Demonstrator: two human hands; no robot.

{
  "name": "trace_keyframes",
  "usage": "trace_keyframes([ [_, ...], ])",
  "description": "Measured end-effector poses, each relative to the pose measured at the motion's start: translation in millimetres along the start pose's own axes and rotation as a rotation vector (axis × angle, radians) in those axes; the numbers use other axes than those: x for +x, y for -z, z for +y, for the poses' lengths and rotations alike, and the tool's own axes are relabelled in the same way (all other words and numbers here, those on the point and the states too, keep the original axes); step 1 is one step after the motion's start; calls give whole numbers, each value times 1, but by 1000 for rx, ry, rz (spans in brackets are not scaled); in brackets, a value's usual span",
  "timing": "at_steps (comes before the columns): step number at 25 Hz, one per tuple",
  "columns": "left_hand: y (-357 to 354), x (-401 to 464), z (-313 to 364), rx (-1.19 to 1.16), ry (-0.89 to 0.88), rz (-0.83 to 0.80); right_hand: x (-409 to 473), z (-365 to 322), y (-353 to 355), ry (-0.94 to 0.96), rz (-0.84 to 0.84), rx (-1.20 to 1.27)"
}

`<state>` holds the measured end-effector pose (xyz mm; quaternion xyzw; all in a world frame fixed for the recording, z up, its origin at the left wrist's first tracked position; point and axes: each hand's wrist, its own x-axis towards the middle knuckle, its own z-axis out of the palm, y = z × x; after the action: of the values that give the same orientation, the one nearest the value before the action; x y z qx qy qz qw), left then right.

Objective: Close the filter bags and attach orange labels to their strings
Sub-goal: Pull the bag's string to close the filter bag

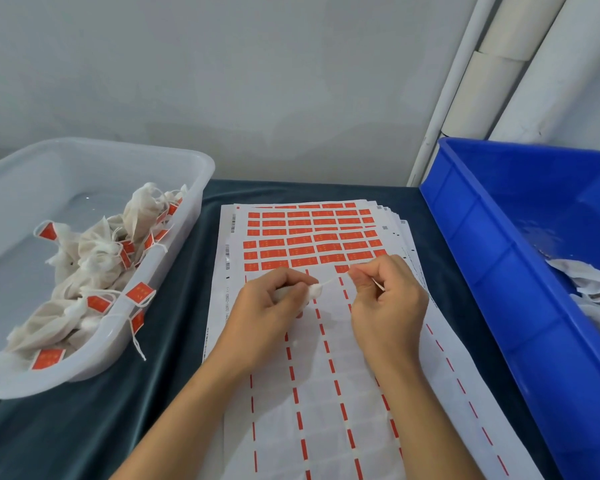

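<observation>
A small white filter bag [312,292] is gripped in my left hand [274,303], its gathered neck poking out to the right. Its thin white string [329,281] runs taut to my right hand [388,299], which pinches it between thumb and fingers. Both hands hover over a stack of label sheets [326,393]. Rows of orange labels [309,237] fill the far part of the top sheet; the near part is peeled, with only red strips left.
A clear plastic tub [194,174] at the left holds several closed bags with orange labels [94,271]. A blue crate [499,271] at the right holds loose white bags [589,289]. Dark cloth [174,306] covers the table; a wall stands behind.
</observation>
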<state>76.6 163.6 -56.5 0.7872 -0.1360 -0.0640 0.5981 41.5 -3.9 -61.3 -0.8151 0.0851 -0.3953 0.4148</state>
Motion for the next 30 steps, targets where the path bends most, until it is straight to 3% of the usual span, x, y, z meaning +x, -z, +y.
trace_keyframes([
  [3, 1, -1, -1, 63, 0, -25, 1, 0, 2, -32, 28, 15],
  [6, 2, -3, -1, 59, -20, -40, 3, -4, 4, -80, -72, 85],
  [9, 0, -4, 4, 123, -97, -19, 3, -8, 4, -12, -155, 133],
  [13, -4, -5, 4, 244, -132, 9, 5, -11, 5, -102, -87, 154],
  [16, -4, -5, 4, 209, -140, 42, 14, -8, 11, -250, -60, 41],
  [19, -4, -5, 7, 107, -147, 81, 31, -7, 20, -334, -207, -126],
  [24, -7, -4, 5, -50, -90, 125, 55, -4, 18, -270, -393, -548],
  [30, -8, -2, 1, -102, -72, 132, 44, 0, -31, -245, -386, -629],
])
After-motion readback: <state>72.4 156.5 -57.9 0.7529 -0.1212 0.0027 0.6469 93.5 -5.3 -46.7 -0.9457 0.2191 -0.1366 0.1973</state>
